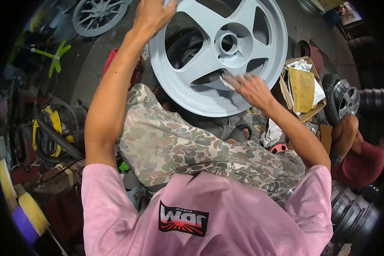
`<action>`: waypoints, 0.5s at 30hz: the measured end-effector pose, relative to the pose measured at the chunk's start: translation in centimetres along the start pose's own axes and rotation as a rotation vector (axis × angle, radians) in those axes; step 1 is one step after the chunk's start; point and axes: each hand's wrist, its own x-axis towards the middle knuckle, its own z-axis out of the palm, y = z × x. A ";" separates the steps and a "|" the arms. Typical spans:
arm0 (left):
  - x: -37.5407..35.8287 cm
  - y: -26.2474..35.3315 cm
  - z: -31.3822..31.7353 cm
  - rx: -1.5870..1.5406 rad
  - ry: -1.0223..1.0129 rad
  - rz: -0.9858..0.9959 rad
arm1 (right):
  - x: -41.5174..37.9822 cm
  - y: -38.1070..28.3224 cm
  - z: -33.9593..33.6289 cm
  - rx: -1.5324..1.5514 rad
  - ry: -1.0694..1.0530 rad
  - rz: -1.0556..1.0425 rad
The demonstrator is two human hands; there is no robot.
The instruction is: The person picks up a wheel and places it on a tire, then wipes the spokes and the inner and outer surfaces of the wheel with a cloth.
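Note:
A large pale grey five-spoke wheel rim (192, 32) stands tilted in front of my knees, its round hub hole facing me. My left hand (153, 15) is at the rim's upper left edge, with its fingers closed around it. Near the lower spokes, my right hand (249, 87) pinches a small whitish piece (227, 82) against the wheel face. Its fingertips look dusty grey and slightly blurred. Through the openings between the spokes, a dark tyre partly shows behind the rim.
Another grey wheel (100, 17) lies at the upper left. A cardboard box (318, 109) with papers and a yellow sheet is to the right. Beyond it are a tyre, more rims (349, 100) and a seated person (358, 158). Hoses (57, 134) are at left.

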 end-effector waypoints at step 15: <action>0.2 -0.4 -0.7 0.061 -0.032 -0.038 | 2.1 1.3 0.0 -0.107 0.074 -0.104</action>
